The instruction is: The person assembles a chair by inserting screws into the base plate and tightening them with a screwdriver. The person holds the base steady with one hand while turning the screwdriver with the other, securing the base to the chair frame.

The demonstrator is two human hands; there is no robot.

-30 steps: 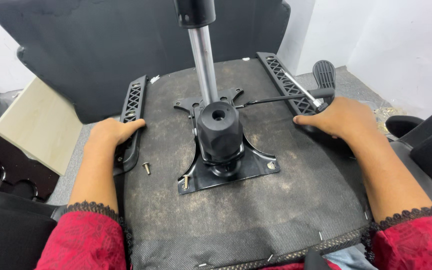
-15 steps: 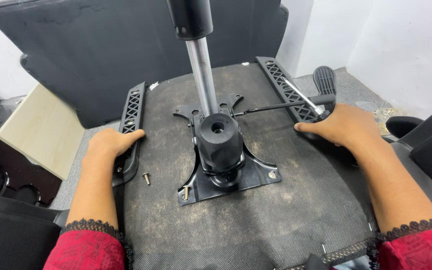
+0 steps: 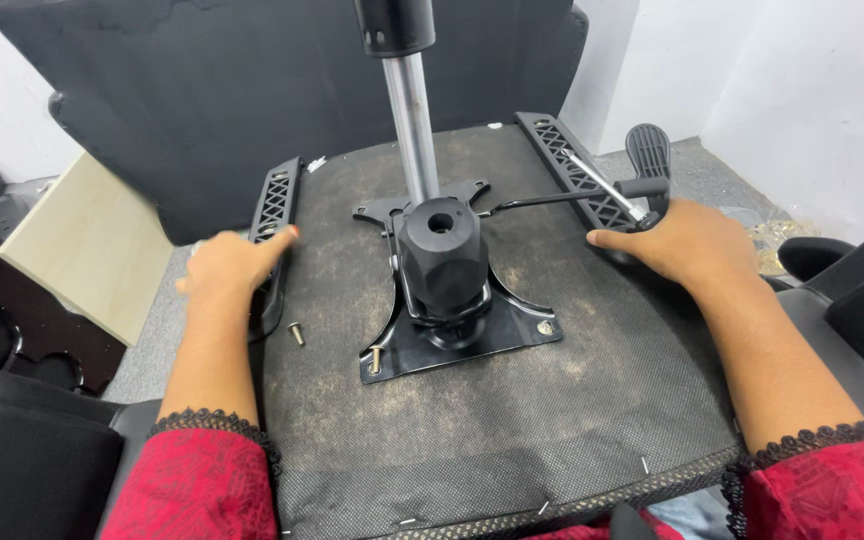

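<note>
Head view only. An upturned office chair seat with dusty black fabric underside (image 3: pixel 512 400) lies flat in front of the person, bottom face up so the hardware is reachable. In its middle sits a black metal tilt mechanism plate with a chunky black plastic knob housing (image 3: pixel 444 262); a chrome gas-lift cylinder (image 3: pixel 412 120) stands upright just behind it, so the mechanism seems seated but not fully fastened. One bolt stands in the plate's near-left corner (image 3: pixel 375 357), and a loose short screw (image 3: pixel 297 333) lies on the fabric just beside the left hand.

Left hand (image 3: pixel 235 265) is open, fingers loosely together, lying on the seat's left edge and touching the black lattice-pattern plastic armrest bracket (image 3: pixel 274 205). It holds nothing and looks like bracing. Right hand (image 3: pixel 682 243) is also open and flat, palm down at the right edge, beside the matching right bracket (image 3: pixel 572 170) and the black lever with paddle handle (image 3: pixel 642 165). It grips nothing; together the hands steady the seat from both sides.
</note>
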